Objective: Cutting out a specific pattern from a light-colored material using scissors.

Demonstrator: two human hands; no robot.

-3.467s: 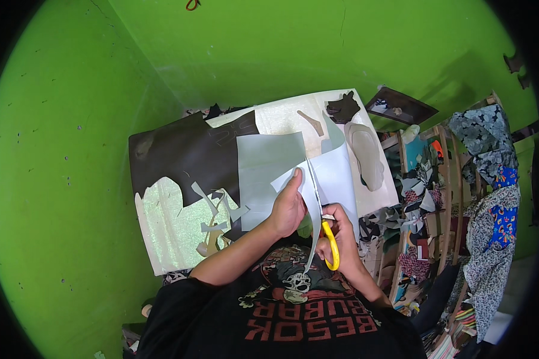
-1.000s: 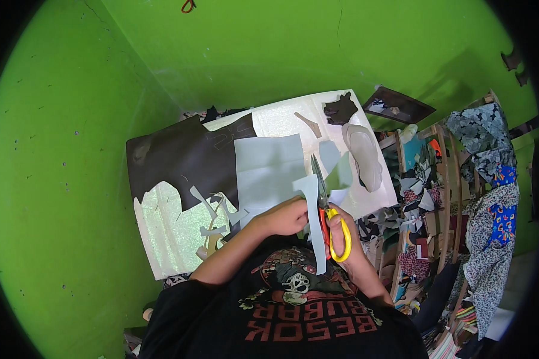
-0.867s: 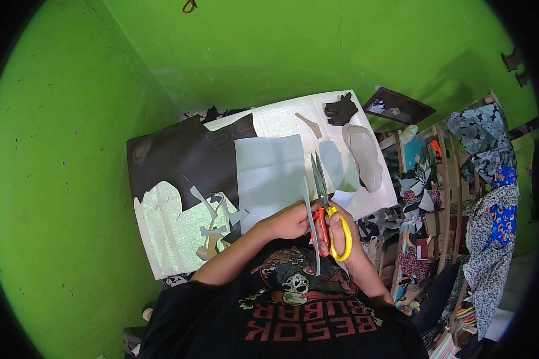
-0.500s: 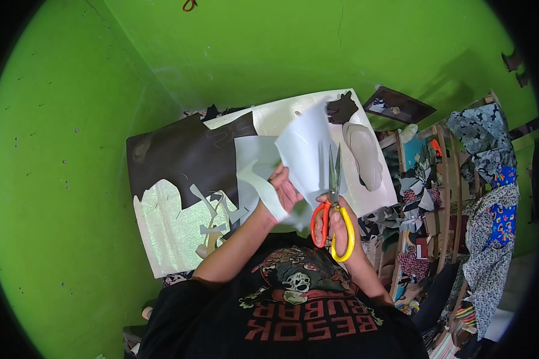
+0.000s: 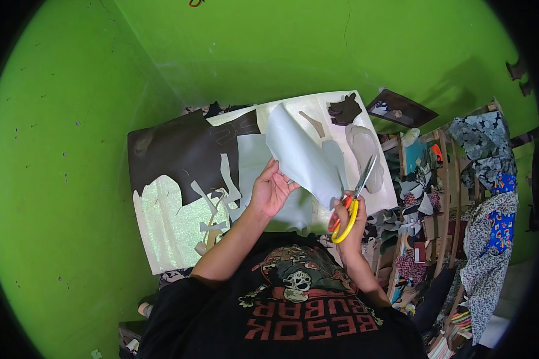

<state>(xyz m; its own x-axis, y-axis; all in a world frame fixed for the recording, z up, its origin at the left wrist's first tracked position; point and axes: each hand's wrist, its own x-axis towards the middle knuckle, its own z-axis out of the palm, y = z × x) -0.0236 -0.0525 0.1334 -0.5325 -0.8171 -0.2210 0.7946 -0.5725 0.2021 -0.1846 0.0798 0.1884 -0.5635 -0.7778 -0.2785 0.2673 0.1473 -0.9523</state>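
My left hand (image 5: 270, 190), palm turned up, pinches the left edge of a pale grey-blue sheet of material (image 5: 302, 157). The sheet is raised and curls over toward the right. In my right hand (image 5: 354, 222) are scissors (image 5: 365, 173) with one red and one yellow handle, blades parted and pointing up to the right. The sheet's lower right corner meets the right hand's fingers; whether they grip it too is hard to tell. A narrow curved offcut (image 5: 229, 179) lies left of my left hand, on a dark brown sheet (image 5: 173, 149).
A white board (image 5: 374, 206) lies under everything. On it are a grey sole-shaped piece (image 5: 363, 152), a dark cut-out (image 5: 344, 109), a brown strip (image 5: 312, 123) and a shiny greenish sheet (image 5: 161, 221). Shelves of scraps (image 5: 422, 203) stand right; a green wall (image 5: 269, 48) rises behind.
The pale offcut by my left wrist now lies on the dark sheet to the left. The scissors have tilted rightward, and the raised sheet has swung down toward my right hand.
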